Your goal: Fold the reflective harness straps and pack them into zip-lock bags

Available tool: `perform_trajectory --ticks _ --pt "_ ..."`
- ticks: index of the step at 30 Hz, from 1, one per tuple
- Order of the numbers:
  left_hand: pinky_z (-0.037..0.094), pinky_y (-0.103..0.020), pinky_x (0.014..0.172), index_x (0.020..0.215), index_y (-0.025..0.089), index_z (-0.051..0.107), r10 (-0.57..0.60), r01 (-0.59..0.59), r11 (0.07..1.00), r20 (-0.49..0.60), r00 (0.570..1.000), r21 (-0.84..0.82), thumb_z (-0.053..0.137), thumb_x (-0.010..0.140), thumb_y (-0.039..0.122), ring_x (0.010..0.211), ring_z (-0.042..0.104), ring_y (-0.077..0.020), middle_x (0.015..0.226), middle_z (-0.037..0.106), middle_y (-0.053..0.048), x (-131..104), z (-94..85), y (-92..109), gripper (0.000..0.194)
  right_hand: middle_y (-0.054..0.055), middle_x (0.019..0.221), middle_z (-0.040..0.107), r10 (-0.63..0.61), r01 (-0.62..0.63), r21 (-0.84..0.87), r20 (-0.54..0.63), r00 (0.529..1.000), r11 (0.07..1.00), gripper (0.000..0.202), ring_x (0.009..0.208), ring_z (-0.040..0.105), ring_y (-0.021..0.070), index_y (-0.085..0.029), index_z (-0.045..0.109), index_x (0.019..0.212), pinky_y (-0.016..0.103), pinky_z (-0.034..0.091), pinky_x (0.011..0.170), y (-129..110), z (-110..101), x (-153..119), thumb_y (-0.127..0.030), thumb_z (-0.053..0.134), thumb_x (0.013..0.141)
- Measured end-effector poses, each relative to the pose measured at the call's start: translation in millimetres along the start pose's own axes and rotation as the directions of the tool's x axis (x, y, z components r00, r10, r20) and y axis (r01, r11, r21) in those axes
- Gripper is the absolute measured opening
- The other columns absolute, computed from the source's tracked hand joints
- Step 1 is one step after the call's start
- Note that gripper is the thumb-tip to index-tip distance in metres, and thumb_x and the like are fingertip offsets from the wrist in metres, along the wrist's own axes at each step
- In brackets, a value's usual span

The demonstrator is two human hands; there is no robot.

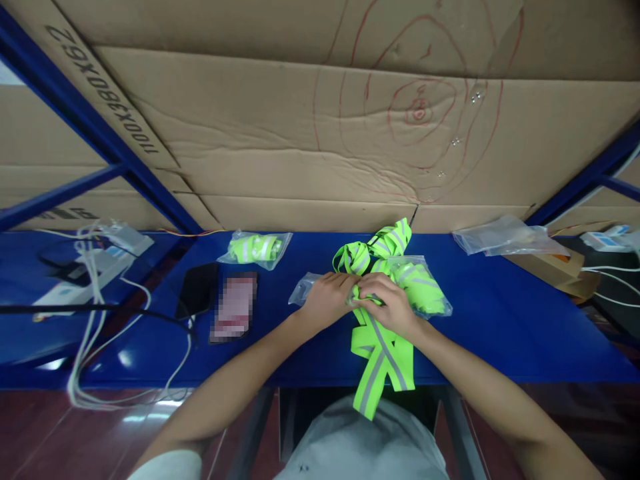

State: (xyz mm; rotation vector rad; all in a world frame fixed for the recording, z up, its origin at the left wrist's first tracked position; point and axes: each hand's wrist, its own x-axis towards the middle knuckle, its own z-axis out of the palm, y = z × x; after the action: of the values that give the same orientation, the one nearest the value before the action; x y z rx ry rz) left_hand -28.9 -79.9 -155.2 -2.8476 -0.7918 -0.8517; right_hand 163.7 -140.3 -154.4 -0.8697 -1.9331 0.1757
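My left hand is closed at the middle of the table, and a clear plastic bag sticks out from under it. Against it, my right hand has its fingers bent around a neon-green reflective strap with a grey stripe. Loose strap ends hang down over the table's front edge. Where the fingertips meet, the grip is partly hidden. Just beyond the hands lie rolled green straps. A bagged green strap bundle rests beside my right hand.
Another bagged strap lies at the back left of the blue table. Nearby are a black phone and a pixelated pink item. White cables trail at left. Plastic bags and a cardboard box sit at right.
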Motion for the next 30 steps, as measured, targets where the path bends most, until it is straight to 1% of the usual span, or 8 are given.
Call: perform_trajectory --ticks 4,8,14,18,20,23,26,30 --pt "0.056 -0.034 0.075 0.111 0.015 0.069 0.000 0.000 1.000 0.000 1.000 0.002 0.070 0.096 0.046 0.084 0.078 -0.0244 0.097 0.079 -0.011 -1.6 -4.3 -5.8 0.035 0.008 0.111 0.074 -0.037 0.037 -0.002 0.085 0.996 0.999 0.016 0.114 0.070 0.0238 -0.026 0.069 0.116 0.044 0.060 0.100 3.7 -8.9 1.9 -0.027 0.062 0.102" --pt "0.056 -0.032 0.071 0.112 0.015 0.069 0.004 -0.004 1.000 -0.004 1.000 0.010 0.069 0.096 0.045 0.082 0.079 -0.0233 0.096 0.080 -0.010 -2.3 -4.4 -6.7 0.034 0.007 0.115 0.075 -0.099 0.103 -0.021 0.167 0.981 0.994 0.019 0.123 0.068 0.0234 -0.028 0.074 0.111 0.045 0.059 0.104 6.8 -11.8 0.1 -0.022 0.058 0.102" --pt "0.057 -0.032 0.072 0.114 0.013 0.069 -0.033 0.035 0.999 -0.050 0.998 0.040 0.066 0.098 0.032 0.084 0.079 -0.0242 0.098 0.081 -0.011 -1.3 -1.5 -0.9 0.025 0.010 0.117 0.074 -0.098 0.110 -0.085 0.135 0.986 0.990 0.022 0.125 0.066 0.0255 -0.025 0.074 0.110 0.050 0.056 0.108 0.1 -3.5 0.7 -0.018 0.054 0.103" --pt "0.057 -0.033 0.071 0.110 0.014 0.071 -0.064 0.068 0.997 -0.085 0.994 0.044 0.068 0.097 0.041 0.082 0.079 -0.0257 0.092 0.081 -0.011 0.8 -2.7 -3.9 0.030 0.012 0.140 0.063 -0.058 0.068 -0.064 0.144 0.988 0.996 0.028 0.137 0.058 0.0247 -0.027 0.070 0.125 0.048 0.054 0.112 -3.0 -14.0 6.4 -0.020 0.053 0.104" --pt "0.058 -0.035 0.077 0.113 0.015 0.070 -0.075 0.079 0.996 -0.093 0.993 0.039 0.069 0.096 0.047 0.086 0.079 -0.0262 0.096 0.081 -0.011 0.9 -2.0 -5.0 0.036 0.012 0.135 0.065 -0.003 0.008 -0.051 0.091 0.996 0.999 0.028 0.132 0.061 0.0246 -0.026 0.067 0.128 0.047 0.056 0.108 -1.6 -20.2 7.8 -0.021 0.054 0.105" --pt "0.059 -0.036 0.081 0.115 0.015 0.070 -0.078 0.081 0.996 -0.083 0.993 0.028 0.071 0.095 0.047 0.087 0.079 -0.0262 0.098 0.082 -0.011 -0.1 1.5 -4.7 0.038 0.010 0.117 0.072 0.024 -0.022 -0.026 0.046 0.999 0.999 0.021 0.118 0.068 0.0223 -0.025 0.067 0.123 0.043 0.060 0.101 1.1 -22.5 7.9 -0.024 0.056 0.105" --pt "0.060 -0.037 0.084 0.116 0.015 0.069 -0.056 0.057 0.998 -0.064 0.996 0.012 0.071 0.095 0.041 0.091 0.079 -0.0262 0.102 0.082 -0.011 -0.7 6.3 -3.2 0.034 0.008 0.109 0.074 -0.008 0.010 -0.015 0.092 0.996 1.000 0.015 0.115 0.069 0.0217 -0.024 0.071 0.112 0.041 0.060 0.099 1.0 -16.6 6.5 -0.023 0.059 0.103" --pt "0.060 -0.039 0.091 0.119 0.015 0.068 -0.011 0.010 1.000 -0.047 0.999 -0.015 0.068 0.096 0.032 0.101 0.078 -0.0272 0.112 0.080 -0.013 -0.2 10.8 -2.5 0.029 0.005 0.104 0.076 -0.026 0.033 -0.040 0.154 0.988 0.999 0.015 0.111 0.070 0.0232 -0.026 0.074 0.103 0.045 0.056 0.100 -2.8 -5.1 2.9 -0.020 0.060 0.102"
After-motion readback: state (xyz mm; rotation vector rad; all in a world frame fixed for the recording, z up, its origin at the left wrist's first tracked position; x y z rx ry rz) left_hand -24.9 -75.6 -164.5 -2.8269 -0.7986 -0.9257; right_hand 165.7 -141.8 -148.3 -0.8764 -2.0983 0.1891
